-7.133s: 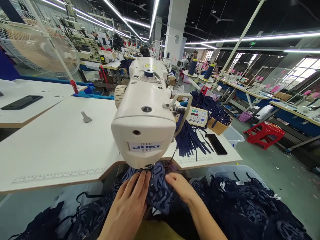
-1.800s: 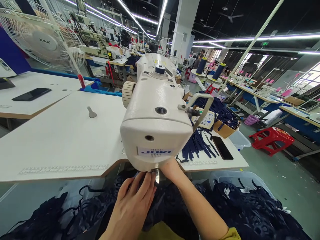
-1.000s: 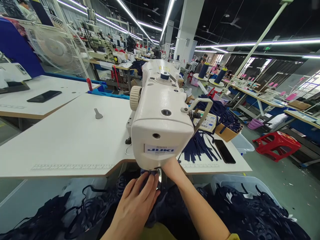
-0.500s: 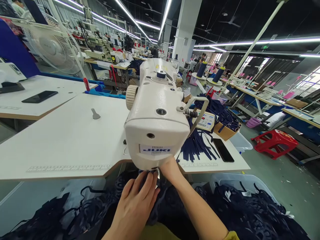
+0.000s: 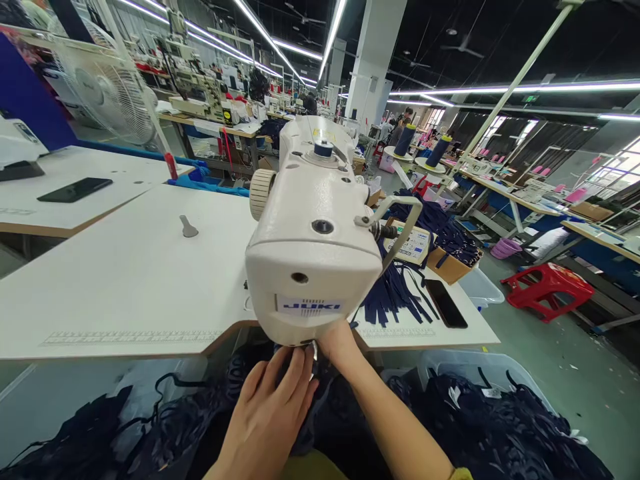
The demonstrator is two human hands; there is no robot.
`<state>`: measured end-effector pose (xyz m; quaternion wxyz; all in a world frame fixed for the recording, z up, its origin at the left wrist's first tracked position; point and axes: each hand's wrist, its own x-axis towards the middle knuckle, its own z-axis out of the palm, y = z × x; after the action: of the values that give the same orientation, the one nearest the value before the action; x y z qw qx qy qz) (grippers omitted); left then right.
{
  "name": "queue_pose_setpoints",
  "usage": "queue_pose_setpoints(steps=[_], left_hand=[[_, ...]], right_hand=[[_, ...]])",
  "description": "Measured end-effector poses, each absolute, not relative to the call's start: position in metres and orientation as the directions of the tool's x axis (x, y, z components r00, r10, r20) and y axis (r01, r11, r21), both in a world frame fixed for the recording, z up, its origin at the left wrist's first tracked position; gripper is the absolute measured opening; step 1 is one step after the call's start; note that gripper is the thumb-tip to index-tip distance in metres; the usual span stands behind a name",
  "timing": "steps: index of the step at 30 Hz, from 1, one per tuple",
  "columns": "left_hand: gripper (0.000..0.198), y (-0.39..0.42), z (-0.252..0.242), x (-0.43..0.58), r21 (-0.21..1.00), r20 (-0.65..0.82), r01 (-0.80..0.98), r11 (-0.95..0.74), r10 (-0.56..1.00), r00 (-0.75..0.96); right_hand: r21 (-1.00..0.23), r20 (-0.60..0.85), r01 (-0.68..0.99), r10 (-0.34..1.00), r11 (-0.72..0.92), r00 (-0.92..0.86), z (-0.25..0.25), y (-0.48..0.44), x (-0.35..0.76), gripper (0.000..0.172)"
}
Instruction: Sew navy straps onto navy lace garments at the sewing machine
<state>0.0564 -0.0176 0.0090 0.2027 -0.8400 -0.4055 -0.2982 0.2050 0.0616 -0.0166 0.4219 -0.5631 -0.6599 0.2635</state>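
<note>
Left hand (image 5: 273, 417): spread open, palm down on the navy fabric (image 5: 340, 427).
Fabric: bunched below the sewing machine (image 5: 310, 253), at the bench (image 5: 125, 280) edge.
Right hand (image 5: 337, 340): tucked under the machine; fingers hidden, grip unclear.
Farther: navy strips (image 5: 395, 300), phone (image 5: 445, 303).

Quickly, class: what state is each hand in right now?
Left hand: open, fingers flat on the navy fabric.
Right hand: fingers hidden under the sewing machine; cannot tell.

Bare left hand (image 5: 270, 420) and right hand (image 5: 336, 339), with forearms uncovered. A mustard-yellow sleeve (image 5: 461, 474) edge shows on the right arm at the frame's bottom. Matching mustard-yellow clothing (image 5: 315, 467) shows between the arms.
</note>
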Motion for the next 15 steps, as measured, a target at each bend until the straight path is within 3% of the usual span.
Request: queue_pose_setpoints(steps=[9,15], left_hand=[[0.032,-0.015,0.000,0.048,-0.166,0.640,0.805,-0.570,0.559,0.528],[0.034,-0.009,-0.008,0.038,-0.313,0.634,0.750,-0.583,0.459,0.622]], right_hand=[[-0.829,0.312,0.487,0.950,0.275,-0.006,-0.003,0.056,0.201,0.026],[-0.863,0.376,0.367,0.927,0.347,0.009,0.006,0.037,0.203,0.015]])
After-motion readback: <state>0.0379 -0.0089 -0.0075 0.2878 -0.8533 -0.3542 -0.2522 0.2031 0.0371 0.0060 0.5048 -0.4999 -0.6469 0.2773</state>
